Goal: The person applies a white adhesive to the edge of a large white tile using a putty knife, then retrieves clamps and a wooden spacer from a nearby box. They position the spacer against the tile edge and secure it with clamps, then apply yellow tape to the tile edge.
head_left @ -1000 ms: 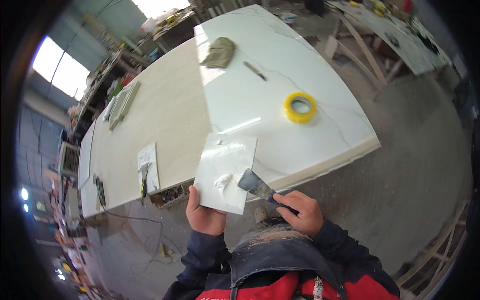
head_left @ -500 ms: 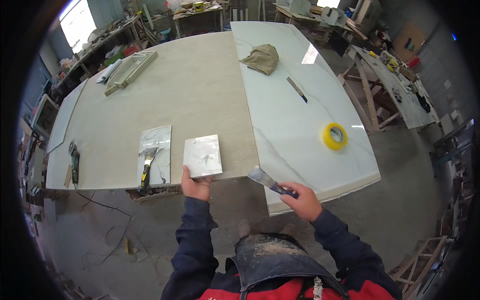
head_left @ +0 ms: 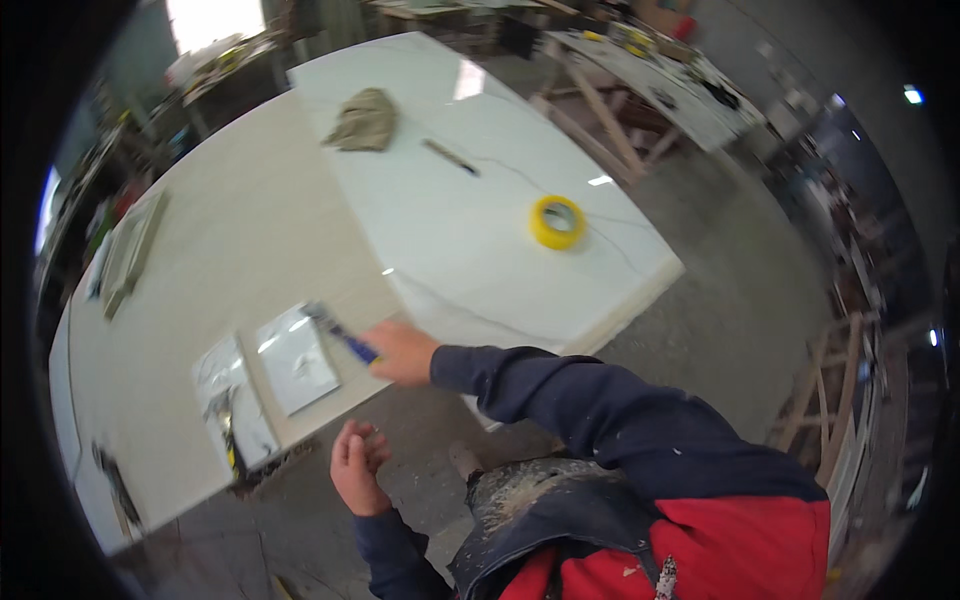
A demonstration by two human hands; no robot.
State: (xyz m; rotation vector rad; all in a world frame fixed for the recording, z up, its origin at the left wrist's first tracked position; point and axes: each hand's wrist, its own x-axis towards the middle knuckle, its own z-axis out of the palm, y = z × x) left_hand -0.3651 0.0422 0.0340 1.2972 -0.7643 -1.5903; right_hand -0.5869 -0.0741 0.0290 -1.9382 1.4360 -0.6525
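Grips a blue-handled putty knife (head_left: 350, 343) in the right hand (head_left: 402, 352), with fingers closed around the end of the handle and the forearm stretched across the body toward the left. Points the blade away and to the left, at the far right corner of a white tile (head_left: 298, 358); cannot tell from this view whether touching that corner or just above it. Has the tile lying flat on the beige surface (head_left: 240, 240), near the front edge, with a smear of white paste on its face. Holds the left hand (head_left: 360, 468) lower, just off that edge, near the tile but apart from it, with fingers loosely bent and the grasp slack.

Just left of the tile, shows a second tile (head_left: 258, 425), also smeared, with a yellow-and-black-handled scraper (head_left: 230, 440) lying on it. Farther left, near the corner, shows a dark hand tool (head_left: 118, 485), too blurred to name surely. Toward the far left, shows a pale frame-like piece (head_left: 135, 255). To the right, shows a glossy white slab (head_left: 450, 270) with grey veins, bearing a yellow tape roll (head_left: 540, 225), a slim dark tool (head_left: 450, 157) and a crumpled olive cloth (head_left: 363, 122).
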